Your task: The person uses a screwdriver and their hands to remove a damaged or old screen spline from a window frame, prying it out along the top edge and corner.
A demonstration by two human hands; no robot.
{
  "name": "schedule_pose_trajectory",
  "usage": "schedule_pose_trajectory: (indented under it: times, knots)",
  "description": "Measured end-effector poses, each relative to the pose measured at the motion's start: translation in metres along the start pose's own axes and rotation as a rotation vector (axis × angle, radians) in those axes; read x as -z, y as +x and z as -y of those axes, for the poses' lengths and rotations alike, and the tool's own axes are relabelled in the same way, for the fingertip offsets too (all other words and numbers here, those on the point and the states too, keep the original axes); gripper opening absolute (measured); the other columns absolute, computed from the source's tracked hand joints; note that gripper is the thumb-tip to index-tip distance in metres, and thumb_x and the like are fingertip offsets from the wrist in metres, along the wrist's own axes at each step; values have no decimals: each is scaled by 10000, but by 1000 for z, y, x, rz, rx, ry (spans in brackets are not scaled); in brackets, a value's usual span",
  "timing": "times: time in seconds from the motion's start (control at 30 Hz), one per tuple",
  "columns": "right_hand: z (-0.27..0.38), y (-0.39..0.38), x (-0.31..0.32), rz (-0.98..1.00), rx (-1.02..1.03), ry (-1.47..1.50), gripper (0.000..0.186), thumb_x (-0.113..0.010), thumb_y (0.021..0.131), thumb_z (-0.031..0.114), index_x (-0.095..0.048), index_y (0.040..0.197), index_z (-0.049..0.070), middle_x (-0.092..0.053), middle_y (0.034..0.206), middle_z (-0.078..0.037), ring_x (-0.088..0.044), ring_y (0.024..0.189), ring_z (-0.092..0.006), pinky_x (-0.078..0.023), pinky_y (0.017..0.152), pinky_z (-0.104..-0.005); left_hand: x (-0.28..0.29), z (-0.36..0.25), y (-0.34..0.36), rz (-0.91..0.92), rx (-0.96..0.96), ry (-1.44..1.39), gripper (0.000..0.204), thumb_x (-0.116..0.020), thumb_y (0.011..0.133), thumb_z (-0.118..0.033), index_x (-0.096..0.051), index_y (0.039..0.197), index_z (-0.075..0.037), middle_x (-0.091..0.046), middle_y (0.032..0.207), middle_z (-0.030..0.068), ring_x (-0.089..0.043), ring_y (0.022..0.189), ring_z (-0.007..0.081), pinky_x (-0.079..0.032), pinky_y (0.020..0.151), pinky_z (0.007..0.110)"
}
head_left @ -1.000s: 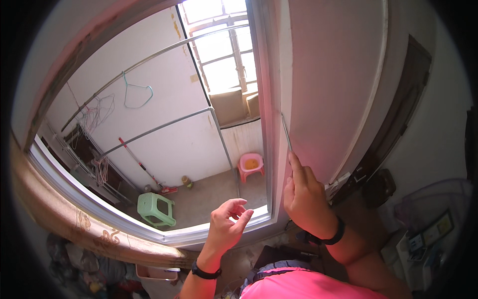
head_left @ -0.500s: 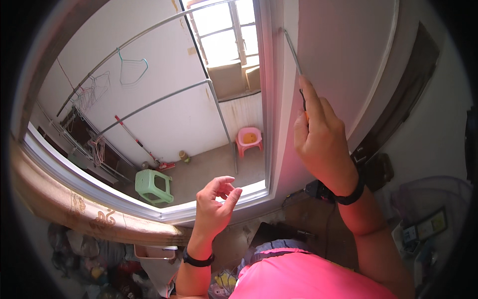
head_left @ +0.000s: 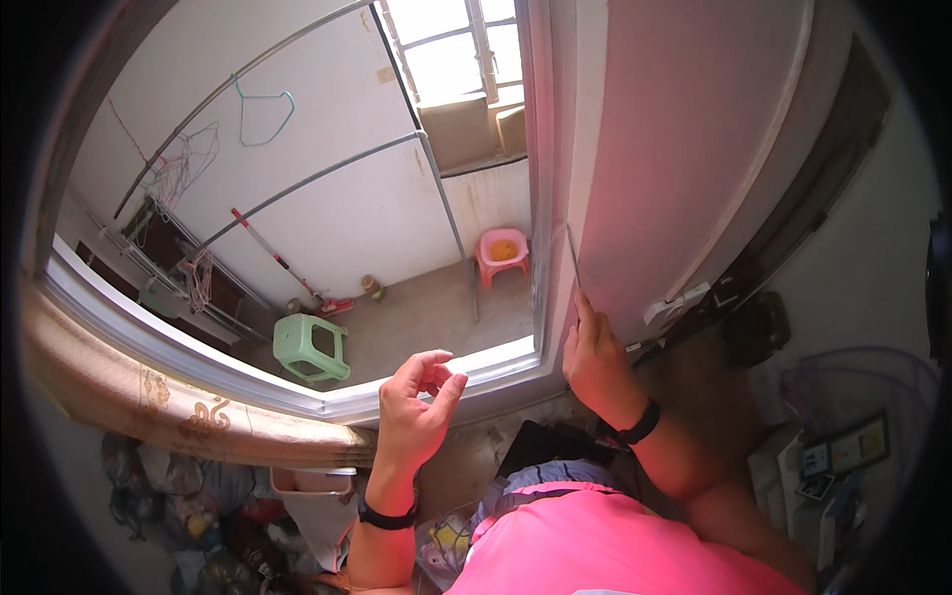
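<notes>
My right hand [head_left: 603, 362] is closed on a slim metal tool [head_left: 574, 263], perhaps a screwdriver, its long shaft pointing up and its tip at the pale wall strip [head_left: 592, 169] right of the window frame [head_left: 540, 248]. The handle is mostly hidden by my fingers. My left hand [head_left: 418, 402] holds nothing, its fingers bent but apart, in front of the frame's white bottom edge [head_left: 496, 352].
Beyond the opening are metal rails [head_left: 307, 169], wire hangers [head_left: 263, 99], a green stool [head_left: 307, 347], a pink seat [head_left: 501, 253] and a red-handled mop [head_left: 263, 245]. A patterned curtain [head_left: 198, 397] runs below the opening; piled bags [head_left: 169, 496] lie lower left. A switch plate [head_left: 674, 302] is at right.
My right hand and tool went up along the strip half a second ago and are now back down. My left hand is higher and further left in the picture than a second ago.
</notes>
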State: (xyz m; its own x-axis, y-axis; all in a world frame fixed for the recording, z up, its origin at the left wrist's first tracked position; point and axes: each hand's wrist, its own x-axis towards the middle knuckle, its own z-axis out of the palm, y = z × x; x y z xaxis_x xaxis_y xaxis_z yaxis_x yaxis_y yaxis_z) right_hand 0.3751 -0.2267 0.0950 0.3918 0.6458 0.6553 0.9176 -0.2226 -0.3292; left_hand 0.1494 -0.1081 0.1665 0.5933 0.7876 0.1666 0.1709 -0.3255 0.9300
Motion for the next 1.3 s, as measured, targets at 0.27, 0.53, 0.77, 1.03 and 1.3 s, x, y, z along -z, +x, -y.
schedule_pose_trajectory:
  times: [0.27, 0.53, 0.77, 1.03, 1.3]
  knots:
    - [-23, -83, -70, 125, -144, 61, 607, -580, 886, 34, -383, 1454, -49, -611, 964, -249, -666, 784, -419, -571, 703, -452, 1, 8, -9, 55, 59, 34, 219, -717, 940, -59, -638, 1129, 18, -654, 861, 2, -594, 753, 46, -481, 687, 198]
    - [-24, -72, -44, 32, -97, 241, 593, -593, 884, 3, -417, 1450, -33, -597, 962, -225, -639, 837, -412, -548, 738, -453, -4, 16, -3, 95, 125, 30, 220, -716, 944, -70, -636, 1129, 16, -656, 872, 4, -607, 780, 53, -488, 712, 201]
    - [-20, -17, -16, 43, -17, 213, 591, -600, 883, -10, -411, 1440, -59, -571, 918, -206, -633, 791, -381, -548, 717, -445, -16, 20, -1, 71, 75, -31, 240, -757, 911, -116, -671, 1086, 22, -666, 790, 15, -596, 691, 63, -485, 635, 224]
    - [-44, -89, -81, 120, -79, 150, 584, -585, 893, 22, -390, 1437, -59, -586, 953, -222, -643, 837, -404, -551, 738, -458, -5, 20, -11, 108, 163, -5, 224, -722, 943, -70, -638, 1135, 11, -642, 879, -6, -585, 771, 45, -475, 700, 190]
    - [-78, -184, -146, 336, -296, 192, 566, -535, 887, 24, -400, 1433, -36, -613, 1049, -308, -638, 910, -473, -542, 762, -508, -11, 22, -11, 68, 125, 21, 243, -758, 908, -123, -669, 1089, 13, -678, 805, 14, -608, 708, 71, -493, 643, 229]
